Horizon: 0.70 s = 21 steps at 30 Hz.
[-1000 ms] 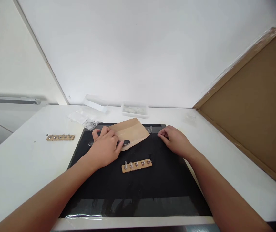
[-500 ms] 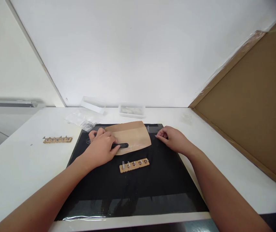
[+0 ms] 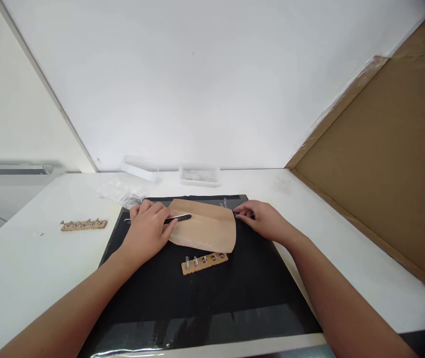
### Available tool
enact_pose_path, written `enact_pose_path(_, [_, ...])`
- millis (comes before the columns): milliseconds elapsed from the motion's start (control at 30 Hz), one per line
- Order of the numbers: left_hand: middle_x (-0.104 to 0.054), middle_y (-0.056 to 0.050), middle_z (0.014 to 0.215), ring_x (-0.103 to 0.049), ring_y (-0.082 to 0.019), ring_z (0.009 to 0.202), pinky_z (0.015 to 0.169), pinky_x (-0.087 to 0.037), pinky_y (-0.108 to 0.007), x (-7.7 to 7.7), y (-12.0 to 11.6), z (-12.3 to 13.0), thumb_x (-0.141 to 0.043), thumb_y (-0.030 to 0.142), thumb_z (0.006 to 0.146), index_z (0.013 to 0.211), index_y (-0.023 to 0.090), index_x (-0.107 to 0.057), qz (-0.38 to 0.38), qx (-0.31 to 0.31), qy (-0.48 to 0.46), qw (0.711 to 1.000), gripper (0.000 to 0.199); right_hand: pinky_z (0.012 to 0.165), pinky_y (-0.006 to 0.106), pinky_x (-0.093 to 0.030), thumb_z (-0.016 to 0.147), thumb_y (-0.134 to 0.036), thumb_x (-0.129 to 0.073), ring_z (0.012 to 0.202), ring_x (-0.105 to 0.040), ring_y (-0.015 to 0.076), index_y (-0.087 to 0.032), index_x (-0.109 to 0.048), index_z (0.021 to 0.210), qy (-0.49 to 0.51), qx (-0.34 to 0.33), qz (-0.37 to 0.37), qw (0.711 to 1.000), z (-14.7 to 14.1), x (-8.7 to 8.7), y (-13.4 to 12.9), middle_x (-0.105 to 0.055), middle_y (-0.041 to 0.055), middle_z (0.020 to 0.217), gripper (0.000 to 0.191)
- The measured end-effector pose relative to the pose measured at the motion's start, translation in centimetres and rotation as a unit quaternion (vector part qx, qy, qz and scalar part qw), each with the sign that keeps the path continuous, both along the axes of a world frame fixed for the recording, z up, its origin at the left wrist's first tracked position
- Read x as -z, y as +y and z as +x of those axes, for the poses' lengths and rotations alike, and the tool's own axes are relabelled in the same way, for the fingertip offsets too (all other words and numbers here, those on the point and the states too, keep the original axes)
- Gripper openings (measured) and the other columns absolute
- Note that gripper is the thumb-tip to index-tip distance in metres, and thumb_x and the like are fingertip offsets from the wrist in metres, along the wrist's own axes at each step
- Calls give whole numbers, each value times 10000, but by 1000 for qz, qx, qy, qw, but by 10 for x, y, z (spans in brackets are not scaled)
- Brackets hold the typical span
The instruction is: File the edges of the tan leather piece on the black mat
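My left hand (image 3: 148,226) is closed on black tweezers (image 3: 182,218) with a thin, pale tip poking out to the left. Its fingers rest on the left part of a sheet of brown paper (image 3: 205,226), which lies tilted on the black mat (image 3: 205,298). At the paper's right edge, my right hand (image 3: 259,219) has thumb and fingers pinched together; what is between them is too small to make out. Just in front of the paper lies a cardboard strip (image 3: 201,264) bearing a row of small metal pieces and clear tubes. Small clear pieces (image 3: 224,203) show behind the paper.
A second cardboard strip (image 3: 83,225) with metal pieces lies on the white table (image 3: 29,288) at left. Behind the mat are a clear plastic bag (image 3: 117,191), an open clear box (image 3: 139,168) and a shallow plastic tray (image 3: 199,176). A cardboard panel (image 3: 391,164) borders the right side.
The brown paper has turned clockwise, its right end coming nearer and slightly over the strip's back edge. My right hand has closed in on the paper's edge. The left hand keeps the tweezers.
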<state>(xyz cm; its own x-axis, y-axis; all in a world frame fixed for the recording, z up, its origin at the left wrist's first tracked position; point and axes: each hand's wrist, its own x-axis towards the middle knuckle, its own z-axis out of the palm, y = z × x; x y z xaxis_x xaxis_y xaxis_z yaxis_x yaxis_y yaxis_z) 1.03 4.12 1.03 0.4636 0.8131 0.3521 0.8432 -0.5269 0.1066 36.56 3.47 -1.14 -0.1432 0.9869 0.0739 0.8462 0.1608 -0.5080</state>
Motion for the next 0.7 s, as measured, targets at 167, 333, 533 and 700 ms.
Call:
enact_pose_path(167, [-692,-73,966,-564,-291,980,827,-406,-429,4,5,-3,-586,314,988,936,200,-670,35,6,-23,999,151,740,346,-529,921,-377,-632,814,-644,206,-270,-748,1124,-5,-46,10,999,2,-3,-1,-693,46,933,257])
enact_pose_path(333, [-661,-67,907,-579,-251,931,849,-472,-380,3,6,-3,-541,285,1015,895,187,-621,76,47,-77,993,174,756,349,-525,936,-344,-603,833,-636,204,-316,-753,1177,11,-74,-1,997,6,-5,-1,-667,45,967,285])
enact_pose_path(533, [-668,-68,943,-605,-240,943,859,-495,-360,0,3,-3,-546,263,1025,979,187,-619,138,48,-109,983,115,752,341,-530,894,-314,-626,810,-645,190,-258,-751,1045,48,-58,-21,997,9,-2,2,-684,37,931,204])
enact_pose_path(700, [-677,-65,993,-647,-212,927,815,-505,-314,-1,2,-4,-553,241,1029,1053,187,-617,166,45,-124,977,88,758,337,-540,891,-320,-619,828,-665,191,-240,-728,1006,60,-38,-40,997,11,-1,2,-704,35,929,178])
